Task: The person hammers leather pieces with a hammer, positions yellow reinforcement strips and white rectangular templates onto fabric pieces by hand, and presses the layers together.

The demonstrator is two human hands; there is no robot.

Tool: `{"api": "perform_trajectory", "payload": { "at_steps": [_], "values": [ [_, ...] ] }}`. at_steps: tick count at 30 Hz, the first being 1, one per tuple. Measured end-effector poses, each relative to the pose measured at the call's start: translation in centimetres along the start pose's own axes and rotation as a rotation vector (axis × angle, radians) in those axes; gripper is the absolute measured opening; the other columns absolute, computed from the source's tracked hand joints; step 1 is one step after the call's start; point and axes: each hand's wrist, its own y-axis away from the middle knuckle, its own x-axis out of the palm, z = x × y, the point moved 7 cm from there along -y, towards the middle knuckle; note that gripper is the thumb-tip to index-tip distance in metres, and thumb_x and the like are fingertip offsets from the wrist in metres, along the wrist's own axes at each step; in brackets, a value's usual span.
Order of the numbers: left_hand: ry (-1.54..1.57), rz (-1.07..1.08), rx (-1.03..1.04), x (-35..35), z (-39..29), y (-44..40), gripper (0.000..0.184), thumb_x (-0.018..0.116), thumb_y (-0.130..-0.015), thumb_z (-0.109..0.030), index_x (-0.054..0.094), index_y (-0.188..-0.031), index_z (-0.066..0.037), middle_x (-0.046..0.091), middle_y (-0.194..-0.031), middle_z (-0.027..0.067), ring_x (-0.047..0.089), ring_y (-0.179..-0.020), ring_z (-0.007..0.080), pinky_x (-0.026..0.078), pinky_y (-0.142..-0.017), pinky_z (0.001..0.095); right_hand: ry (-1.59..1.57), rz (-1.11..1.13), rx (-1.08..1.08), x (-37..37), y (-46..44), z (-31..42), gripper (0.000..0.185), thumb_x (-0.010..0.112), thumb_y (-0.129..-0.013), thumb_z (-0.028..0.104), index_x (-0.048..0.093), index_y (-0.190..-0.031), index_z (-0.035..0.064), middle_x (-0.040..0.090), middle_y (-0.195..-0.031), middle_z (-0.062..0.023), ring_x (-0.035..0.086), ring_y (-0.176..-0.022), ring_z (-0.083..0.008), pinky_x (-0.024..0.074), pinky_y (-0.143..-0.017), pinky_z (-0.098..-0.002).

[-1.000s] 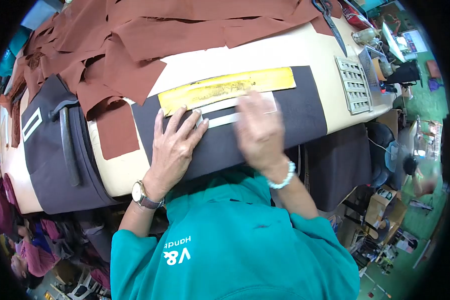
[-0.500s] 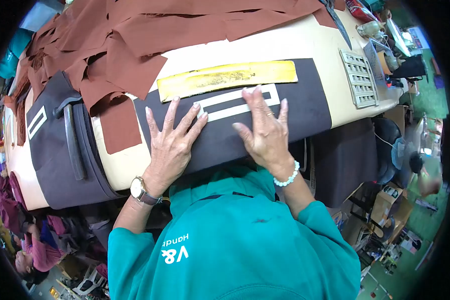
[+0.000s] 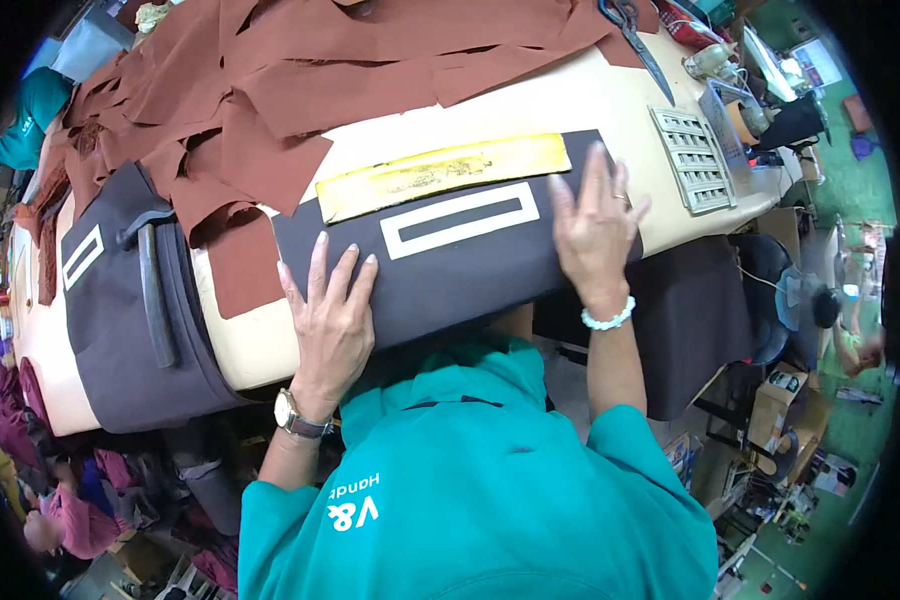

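Note:
A dark fabric panel (image 3: 450, 275) lies on the table in front of me. A white rectangular frame piece (image 3: 410, 245) lies flat on it, with a yellow strip (image 3: 440, 178) just beyond. My left hand (image 3: 331, 315) rests on the panel's left part, fingers spread and holding nothing. Over the right end of the panel is my right hand (image 3: 595, 230), its fingers apart and nothing in them, near the yellow strip's right end. At the left, a second dark panel (image 3: 110, 330) bears another white frame (image 3: 83, 257) and a dark hammer-like tool (image 3: 157, 300).
Brown fabric pieces (image 3: 350, 60) cover the far side of the table (image 3: 245, 355). Scissors (image 3: 642, 52), a slotted pale tray (image 3: 692, 160) and a grey basket (image 3: 722, 120) are at the right. Other people are at the far left and far right.
My right hand has moved right, off the white frame, to the panel's right end. My left hand has shifted slightly toward me, away from the frame and yellow strip.

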Motion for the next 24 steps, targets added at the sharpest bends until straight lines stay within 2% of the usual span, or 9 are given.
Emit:
{"api": "perform_trajectory", "payload": {
  "at_steps": [3,6,10,12,15,18,21,23,24],
  "values": [
    [0.085,-0.109,-0.136,-0.5,0.4,0.2,0.037,0.057,-0.086,-0.012,0.057,-0.123,-0.011,0.051,-0.129,0.0100,0.035,-0.131,0.0330,0.017,-0.107,0.0593,-0.164,-0.059,-0.276,-0.3,0.2,4.7,0.054,0.048,-0.091,0.039,0.045,-0.134,0.0067,0.044,-0.139,-0.0122,0.032,-0.133,-0.0330,0.0170,-0.102,-0.0677],
    [0.059,-0.157,-0.232,-1.4,1.1,0.7,0.035,0.057,-0.088,-0.016,0.058,-0.122,-0.011,0.051,-0.130,0.0100,0.035,-0.131,0.0325,0.017,-0.107,0.0592,-0.289,0.146,-0.401,2.0,-0.9,5.1,0.045,0.047,-0.093,0.036,0.050,-0.131,0.0123,0.044,-0.139,-0.0095,0.034,-0.133,-0.0308,0.0172,-0.102,-0.0687],
    [-0.033,-0.045,-0.255,0.1,1.8,1.9,0.032,0.057,-0.089,-0.020,0.060,-0.119,-0.012,0.052,-0.129,0.0087,0.036,-0.130,0.0314,0.016,-0.107,0.0603,-0.045,0.199,-0.240,4.6,-4.7,-1.0,0.039,0.040,-0.095,0.039,0.057,-0.126,0.0213,0.045,-0.140,-0.0059,0.036,-0.132,-0.0305,0.0177,-0.103,-0.0678],
    [-0.025,-0.046,-0.261,0.3,1.8,1.9,0.034,0.057,-0.089,-0.021,0.059,-0.121,-0.012,0.052,-0.130,0.0084,0.037,-0.130,0.0310,0.016,-0.107,0.0612,-0.005,0.181,-0.074,4.8,-7.2,-4.9,0.042,0.037,-0.096,0.041,0.056,-0.126,0.0183,0.045,-0.139,-0.0085,0.037,-0.131,-0.0320,0.0201,-0.102,-0.0661],
    [-0.019,-0.078,-0.282,0.2,2.0,2.0,0.039,0.058,-0.088,-0.023,0.056,-0.125,-0.010,0.049,-0.132,0.0095,0.036,-0.131,0.0317,0.017,-0.106,0.0626,0.369,0.120,0.056,4.7,-8.8,-8.0,0.044,0.039,-0.095,0.039,0.055,-0.127,0.0120,0.045,-0.137,-0.0124,0.039,-0.128,-0.0340,0.0249,-0.100,-0.0632],
    [-0.034,-0.187,-0.379,-1.0,2.3,2.6,0.045,0.059,-0.087,-0.025,0.052,-0.128,-0.008,0.047,-0.134,0.0112,0.034,-0.131,0.0339,0.018,-0.105,0.0630,0.319,-0.119,0.070,2.2,-6.5,-8.3,0.046,0.042,-0.095,0.037,0.054,-0.126,0.0055,0.045,-0.135,-0.0156,0.039,-0.126,-0.0351,0.0279,-0.099,-0.0599],
    [-0.136,-0.205,-0.522,-1.8,2.5,3.8,0.043,0.060,-0.088,-0.023,0.053,-0.127,-0.007,0.047,-0.134,0.0122,0.032,-0.133,0.0362,0.019,-0.106,0.0577,0.236,-0.076,0.180,0.5,-2.2,-8.6,0.050,0.049,-0.091,0.039,0.054,-0.124,0.0012,0.046,-0.133,-0.0174,0.040,-0.125,-0.0345,0.0305,-0.098,-0.0561],
    [-0.073,-0.213,-0.479,-0.5,2.3,4.3,0.036,0.061,-0.087,-0.019,0.059,-0.120,-0.007,0.051,-0.128,0.0134,0.036,-0.129,0.0363,0.023,-0.105,0.0550,0.054,0.005,0.263,1.4,0.3,-9.0,0.048,0.054,-0.089,0.039,0.058,-0.116,-0.0006,0.051,-0.127,-0.0177,0.044,-0.121,-0.0334,0.0333,-0.096,-0.0527],
    [-0.051,-0.222,-0.468,-0.3,2.3,4.7,0.033,0.062,-0.086,-0.017,0.061,-0.117,-0.006,0.053,-0.126,0.0141,0.039,-0.127,0.0364,0.025,-0.104,0.0537,-0.113,-0.096,0.225,1.3,0.9,-9.3,0.036,0.062,-0.086,0.030,0.062,-0.101,-0.0019,0.056,-0.119,-0.0185,0.050,-0.114,-0.0338,0.0370,-0.095,-0.0473]
  ]
}}
